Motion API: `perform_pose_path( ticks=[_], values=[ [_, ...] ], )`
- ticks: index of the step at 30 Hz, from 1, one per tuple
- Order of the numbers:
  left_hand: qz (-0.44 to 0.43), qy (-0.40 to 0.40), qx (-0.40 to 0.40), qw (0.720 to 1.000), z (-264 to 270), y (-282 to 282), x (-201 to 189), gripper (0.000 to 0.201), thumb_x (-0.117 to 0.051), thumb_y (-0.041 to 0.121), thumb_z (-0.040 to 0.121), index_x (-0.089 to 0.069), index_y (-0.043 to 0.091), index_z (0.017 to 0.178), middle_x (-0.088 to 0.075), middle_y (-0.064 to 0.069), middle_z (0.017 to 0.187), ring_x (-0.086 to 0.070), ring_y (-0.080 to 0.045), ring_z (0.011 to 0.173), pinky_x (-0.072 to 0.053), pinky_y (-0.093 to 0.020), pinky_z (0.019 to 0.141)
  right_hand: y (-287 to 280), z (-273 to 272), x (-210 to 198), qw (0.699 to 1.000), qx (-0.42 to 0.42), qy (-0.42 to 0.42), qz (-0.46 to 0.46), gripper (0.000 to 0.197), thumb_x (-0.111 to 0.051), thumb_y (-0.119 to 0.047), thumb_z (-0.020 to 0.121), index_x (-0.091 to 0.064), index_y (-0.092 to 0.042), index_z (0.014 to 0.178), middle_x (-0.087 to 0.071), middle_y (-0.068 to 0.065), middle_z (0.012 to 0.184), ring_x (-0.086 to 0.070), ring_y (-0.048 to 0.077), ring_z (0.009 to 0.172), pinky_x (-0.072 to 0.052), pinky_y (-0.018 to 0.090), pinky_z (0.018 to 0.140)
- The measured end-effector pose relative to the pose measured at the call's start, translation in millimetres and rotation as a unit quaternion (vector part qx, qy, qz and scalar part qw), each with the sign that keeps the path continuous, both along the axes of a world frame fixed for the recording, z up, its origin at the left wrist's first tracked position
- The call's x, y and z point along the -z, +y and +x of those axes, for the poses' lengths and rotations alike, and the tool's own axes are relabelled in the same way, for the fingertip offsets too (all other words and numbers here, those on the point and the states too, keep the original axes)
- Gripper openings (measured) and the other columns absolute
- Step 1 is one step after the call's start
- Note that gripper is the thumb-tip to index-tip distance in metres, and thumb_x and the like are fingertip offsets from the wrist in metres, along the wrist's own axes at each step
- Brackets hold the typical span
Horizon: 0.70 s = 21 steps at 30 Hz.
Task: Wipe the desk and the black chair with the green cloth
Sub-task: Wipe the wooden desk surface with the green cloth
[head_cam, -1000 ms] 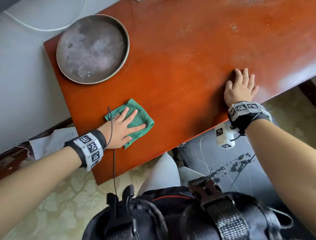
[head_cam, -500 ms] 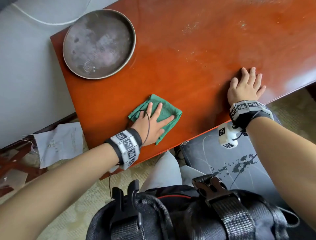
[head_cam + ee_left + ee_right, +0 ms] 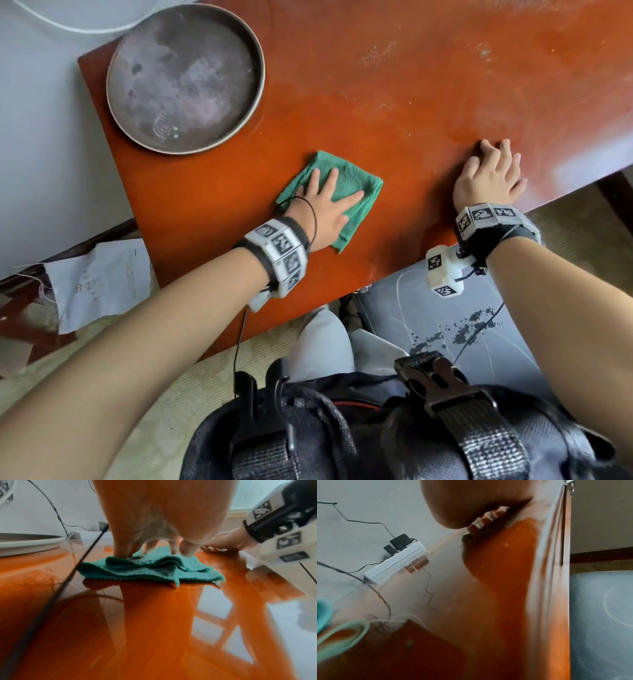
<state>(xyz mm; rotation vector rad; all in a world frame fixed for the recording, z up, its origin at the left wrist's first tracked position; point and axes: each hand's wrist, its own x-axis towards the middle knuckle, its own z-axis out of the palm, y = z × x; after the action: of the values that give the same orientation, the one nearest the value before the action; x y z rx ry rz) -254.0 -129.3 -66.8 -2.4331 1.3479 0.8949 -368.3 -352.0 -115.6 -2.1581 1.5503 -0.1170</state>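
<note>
Green cloth (image 3: 337,192) now sits further right on the table (image 3: 394,113) than a second ago, past the round metal tray (image 3: 185,77); your left hand (image 3: 322,212) presses it flat, grip wide. Your right hand (image 3: 488,178) stays splayed, holding nothing. Dusty patches and the chair remain.

desk (image 3: 376,102): far edge cut off | round tray (image 3: 185,20): top cropped
</note>
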Motion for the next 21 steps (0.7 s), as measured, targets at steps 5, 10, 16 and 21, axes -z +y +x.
perform_pose_path(
  ticks=[5, 10, 16, 21],
  values=[
    [-0.002, -0.037, 0.022, 0.999, 19, 67, 5, 0.058, -0.031, 0.029, 0.101, -0.002, 0.043, 0.149, 0.011, -0.011, 0.158, 0.01, -0.037, 0.144, -0.014, -0.052, 0.116, 1, 3, -1, 1.0, 0.021, -0.003, -0.005, 0.041, -0.025, -0.028, 0.099, -0.039, -0.022, 0.137, -0.014, -0.004, 0.158, -0.008, 0.017, 0.146, -0.002, 0.047, 0.116],
    [0.003, -0.043, -0.055, 0.998, 45, 100, 2, 0.058, -0.033, 0.028, 0.1, -0.004, 0.043, 0.148, 0.009, -0.011, 0.158, 0.009, -0.037, 0.144, -0.011, -0.049, 0.116, 0, 2, 1, 1.0, 0.017, -0.006, -0.012, 0.041, -0.027, -0.029, 0.098, -0.041, -0.018, 0.135, -0.015, -0.003, 0.158, -0.008, 0.019, 0.146, -0.003, 0.048, 0.116],
    [0.006, -0.05, -0.148, 0.988, 63, 73, 3, 0.058, -0.031, 0.034, 0.1, 0.001, 0.044, 0.148, 0.012, -0.014, 0.157, 0.011, -0.039, 0.143, -0.009, -0.052, 0.115, 0, 3, 3, 1.0, 0.017, -0.006, -0.017, 0.042, -0.027, -0.029, 0.097, -0.041, -0.018, 0.135, -0.015, -0.003, 0.158, -0.008, 0.02, 0.146, -0.003, 0.049, 0.115],
    [0.021, -0.037, -0.182, 0.982, 85, 39, 3, 0.06, -0.029, 0.041, 0.099, 0.006, 0.045, 0.147, 0.018, -0.014, 0.156, 0.012, -0.041, 0.142, -0.01, -0.056, 0.114, 1, 4, 2, 1.0, 0.02, 0.002, -0.017, 0.043, -0.03, -0.033, 0.095, -0.04, -0.023, 0.136, -0.015, -0.003, 0.158, -0.008, 0.019, 0.146, -0.003, 0.049, 0.115]
  ],
)
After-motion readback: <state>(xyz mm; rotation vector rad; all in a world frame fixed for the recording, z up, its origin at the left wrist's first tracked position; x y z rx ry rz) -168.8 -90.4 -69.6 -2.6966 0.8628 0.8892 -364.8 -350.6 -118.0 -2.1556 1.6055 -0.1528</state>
